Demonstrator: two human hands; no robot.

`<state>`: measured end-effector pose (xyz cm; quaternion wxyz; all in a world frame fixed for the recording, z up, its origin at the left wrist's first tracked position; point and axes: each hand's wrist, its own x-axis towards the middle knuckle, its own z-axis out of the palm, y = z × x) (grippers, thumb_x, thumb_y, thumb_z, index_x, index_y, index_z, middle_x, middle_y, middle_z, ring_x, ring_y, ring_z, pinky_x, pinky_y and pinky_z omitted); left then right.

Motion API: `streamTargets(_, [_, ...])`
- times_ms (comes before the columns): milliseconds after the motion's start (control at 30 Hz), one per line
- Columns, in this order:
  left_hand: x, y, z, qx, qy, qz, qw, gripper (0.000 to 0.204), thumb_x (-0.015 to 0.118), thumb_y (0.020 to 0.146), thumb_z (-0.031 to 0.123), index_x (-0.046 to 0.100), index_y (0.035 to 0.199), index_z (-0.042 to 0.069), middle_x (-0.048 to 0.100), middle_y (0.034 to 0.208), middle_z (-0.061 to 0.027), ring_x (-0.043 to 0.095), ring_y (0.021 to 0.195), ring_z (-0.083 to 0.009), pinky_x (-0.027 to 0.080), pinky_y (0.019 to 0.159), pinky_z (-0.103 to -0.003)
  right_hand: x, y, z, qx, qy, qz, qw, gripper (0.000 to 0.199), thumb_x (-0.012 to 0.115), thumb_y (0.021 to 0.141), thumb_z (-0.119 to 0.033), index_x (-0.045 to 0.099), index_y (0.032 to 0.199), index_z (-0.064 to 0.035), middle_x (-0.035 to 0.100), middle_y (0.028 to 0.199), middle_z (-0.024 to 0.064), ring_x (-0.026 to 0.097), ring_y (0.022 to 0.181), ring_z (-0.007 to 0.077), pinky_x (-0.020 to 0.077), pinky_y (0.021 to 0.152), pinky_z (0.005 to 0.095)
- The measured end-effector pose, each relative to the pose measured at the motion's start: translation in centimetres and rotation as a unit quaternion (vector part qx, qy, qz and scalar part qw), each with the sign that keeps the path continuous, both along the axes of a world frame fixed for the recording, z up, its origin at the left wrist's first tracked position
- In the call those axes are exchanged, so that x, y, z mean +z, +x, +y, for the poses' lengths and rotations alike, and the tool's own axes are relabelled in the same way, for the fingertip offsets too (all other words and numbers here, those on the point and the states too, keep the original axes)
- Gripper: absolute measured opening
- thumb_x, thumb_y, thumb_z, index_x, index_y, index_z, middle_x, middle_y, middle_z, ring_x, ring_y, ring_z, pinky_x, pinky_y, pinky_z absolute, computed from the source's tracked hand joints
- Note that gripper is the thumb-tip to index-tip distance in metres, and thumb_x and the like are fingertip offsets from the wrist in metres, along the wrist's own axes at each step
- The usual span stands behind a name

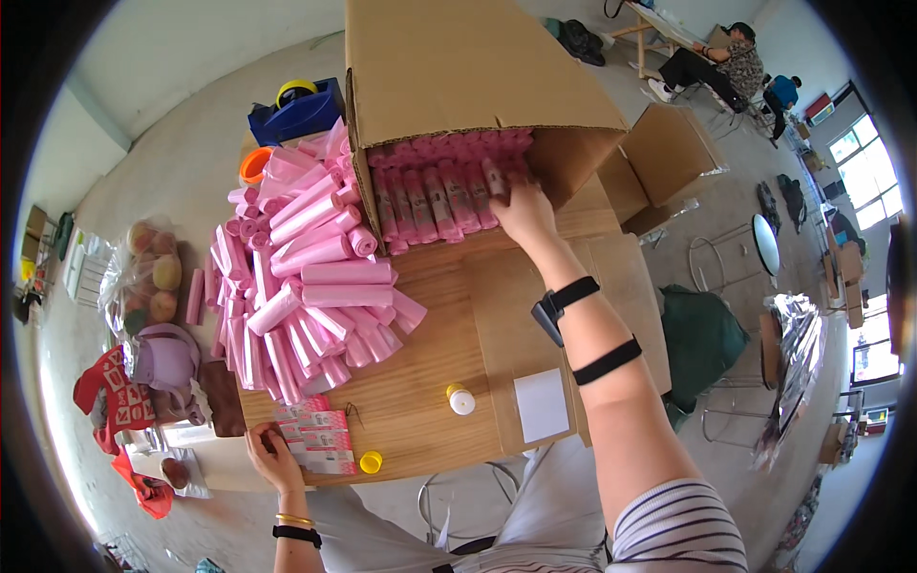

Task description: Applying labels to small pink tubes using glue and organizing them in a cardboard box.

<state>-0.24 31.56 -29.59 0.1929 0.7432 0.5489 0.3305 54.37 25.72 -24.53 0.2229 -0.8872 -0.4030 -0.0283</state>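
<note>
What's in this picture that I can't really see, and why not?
All in the head view:
- What the right hand might grip: hidden by the hand itself.
- The cardboard box's inside back: hidden behind pink rolls.
- The striped sleeve: cut off by the lower edge.
- Print on the pink-white cards: too small.

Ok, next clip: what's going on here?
A person's right hand reaches into an open cardboard box, at the right end of a row of banded pink rolls; whether it grips one is hard to tell. The left hand is at the table's near left edge, by some pink-and-white labels. A heap of loose pink rolls lies left of the box.
</note>
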Motion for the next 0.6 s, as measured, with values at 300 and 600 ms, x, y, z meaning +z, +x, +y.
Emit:
streamTargets(300, [-0.1, 0.2, 0.0, -0.006, 0.016, 0.007, 1.000, 0.006, 0.051, 0.087, 0.004, 0.055, 0.091, 0.002, 0.057, 0.087, -0.0104, 0.056, 0.084, -0.0279, 0.045, 0.077, -0.038, -1.2, -3.9, 3.1, -0.003, 0.045, -0.011, 0.999, 0.052, 0.064, 0.083, -0.027, 0.046, 0.130, -0.0138, 0.051, 0.117, 0.0257, 0.053, 0.107, 0.0447, 0.0490, 0.086, 0.0519])
streamTargets(600, [-0.3, 0.1, 0.1, -0.006, 0.000, -0.006, 1.000, 0.004, 0.052, 0.086, 0.004, 0.054, 0.090, 0.002, 0.056, 0.086, -0.0109, 0.055, 0.083, -0.0291, 0.044, 0.076, -0.039, -2.4, -4.2, 2.5, 0.009, 0.002, -0.123, 0.992, 0.064, 0.070, 0.074, -0.017, 0.042, 0.131, -0.0073, 0.046, 0.120, 0.0234, 0.049, 0.106, 0.0438, 0.0469, 0.086, 0.0498])
